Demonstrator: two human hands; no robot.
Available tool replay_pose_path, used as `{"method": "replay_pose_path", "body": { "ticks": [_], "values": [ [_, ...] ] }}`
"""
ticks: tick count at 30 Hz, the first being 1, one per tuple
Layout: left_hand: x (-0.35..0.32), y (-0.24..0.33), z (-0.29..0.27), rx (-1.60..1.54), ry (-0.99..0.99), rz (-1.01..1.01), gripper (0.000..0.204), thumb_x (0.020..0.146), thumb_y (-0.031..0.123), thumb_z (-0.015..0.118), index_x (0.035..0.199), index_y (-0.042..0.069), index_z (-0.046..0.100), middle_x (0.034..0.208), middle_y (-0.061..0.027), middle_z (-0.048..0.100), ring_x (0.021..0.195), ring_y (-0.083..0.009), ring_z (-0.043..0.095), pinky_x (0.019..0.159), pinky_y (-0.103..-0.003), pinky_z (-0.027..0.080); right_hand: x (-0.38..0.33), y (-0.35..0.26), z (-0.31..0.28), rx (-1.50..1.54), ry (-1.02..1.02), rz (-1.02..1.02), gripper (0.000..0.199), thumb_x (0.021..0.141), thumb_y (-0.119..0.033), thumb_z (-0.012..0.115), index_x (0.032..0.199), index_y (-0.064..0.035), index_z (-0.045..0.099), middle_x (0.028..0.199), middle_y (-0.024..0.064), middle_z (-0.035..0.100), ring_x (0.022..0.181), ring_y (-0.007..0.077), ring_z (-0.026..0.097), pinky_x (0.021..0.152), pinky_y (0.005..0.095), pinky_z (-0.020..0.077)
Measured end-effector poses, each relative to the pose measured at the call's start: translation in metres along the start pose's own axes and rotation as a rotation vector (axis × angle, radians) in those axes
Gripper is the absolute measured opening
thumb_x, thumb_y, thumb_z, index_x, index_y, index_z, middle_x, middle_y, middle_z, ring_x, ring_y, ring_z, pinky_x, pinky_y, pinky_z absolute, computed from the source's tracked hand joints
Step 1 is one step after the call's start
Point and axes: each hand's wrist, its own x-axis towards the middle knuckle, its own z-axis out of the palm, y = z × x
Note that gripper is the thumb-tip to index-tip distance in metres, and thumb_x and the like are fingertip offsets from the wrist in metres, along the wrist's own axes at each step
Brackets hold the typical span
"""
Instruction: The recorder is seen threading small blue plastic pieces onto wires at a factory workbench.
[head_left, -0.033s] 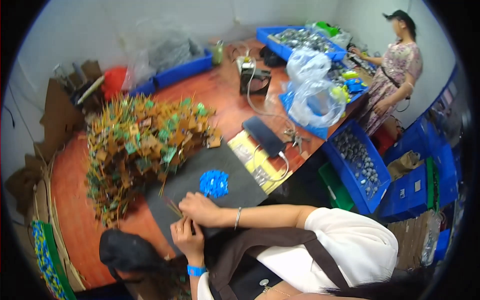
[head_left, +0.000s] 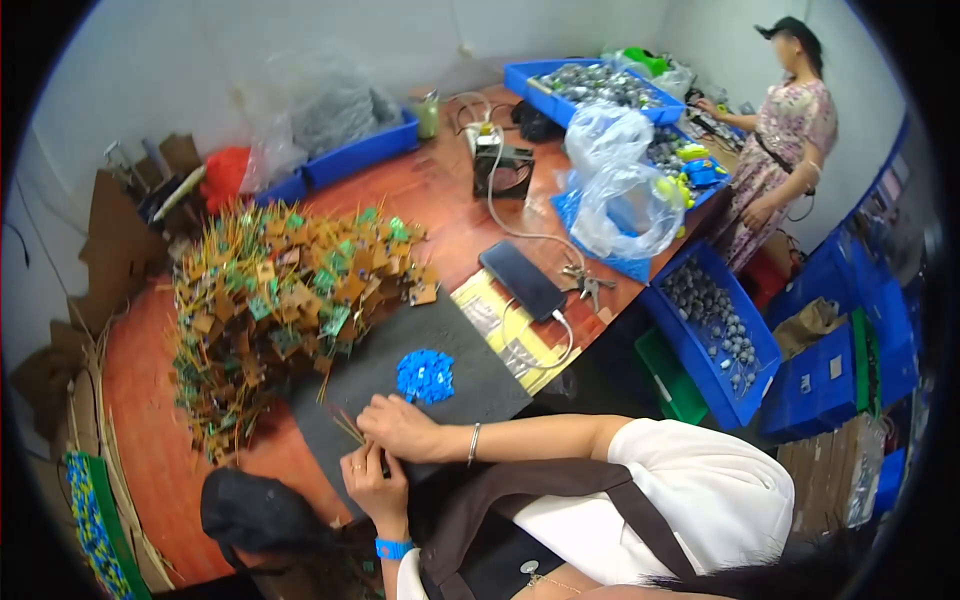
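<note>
I see a small bunch of thin yellow-green wires [head_left: 345,425] pinched between both hands on the dark mat [head_left: 490,385]. The right hand [head_left: 400,428] is clenched over the wires from above. The left hand [head_left: 373,482] sits just under it, fingers curled in. Whether they grasp the same bunch I can't quite tell, since the right hand covers the spot.

I judge this as sorting or trimming one piece. The next move calls for a steady pinch and clearing the strands past the fingertips.

Just beyond the right knuckles lies a pile of blue bits [head_left: 425,376]. Further out, left of the fingers, is the heap of small boards [head_left: 280,300]. The earlier frame shows no difference.
</note>
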Motion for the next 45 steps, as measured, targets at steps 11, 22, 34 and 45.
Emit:
{"method": "replay_pose_path", "body": {
  "ticks": [11,22,34,45],
  "values": [
    [-0.001,0.005,0.007,0.033,-0.001,0.012,0.015,0.084,0.002,0.067,0.098,-0.003,0.072,0.1,-0.0136,0.071,0.091,-0.0339,0.062,0.081,-0.043,0.051,-0.01,0.007,-0.005,-0.105,0.083,-0.068,0.015,0.081,-0.021,0.064,0.09,-0.0097,0.059,0.089,0.0042,0.061,0.094,0.0221,0.057,0.079,0.0339,0.0438],
    [-0.002,0.007,0.004,0.071,0.0,0.001,0.012,0.085,0.001,0.067,0.096,-0.004,0.071,0.098,-0.0129,0.071,0.091,-0.0335,0.063,0.079,-0.043,0.052,-0.01,0.001,-0.008,-0.054,0.116,-0.076,0.012,0.083,-0.02,0.062,0.086,-0.0107,0.055,0.085,0.003,0.056,0.091,0.0205,0.055,0.079,0.0328,0.0422],
    [-0.002,0.001,-0.001,0.089,-0.013,-0.036,0.011,0.085,0.0,0.067,0.096,-0.002,0.072,0.1,-0.0148,0.071,0.092,-0.0353,0.063,0.082,-0.044,0.051,-0.003,-0.002,-0.008,0.038,0.069,-0.083,0.015,0.078,-0.019,0.066,0.081,-0.0103,0.055,0.084,0.0063,0.058,0.088,0.0254,0.056,0.075,0.037,0.0436],
    [0.001,0.011,0.006,0.046,-0.015,-0.034,0.012,0.087,0.003,0.067,0.096,-0.002,0.072,0.1,-0.0149,0.071,0.094,-0.0353,0.063,0.083,-0.045,0.051,-0.009,0.006,-0.019,-0.025,0.083,-0.069,0.015,0.075,-0.021,0.066,0.082,-0.01,0.059,0.084,0.0065,0.06,0.087,0.0249,0.057,0.072,0.0374,0.0445]
  ]
}}
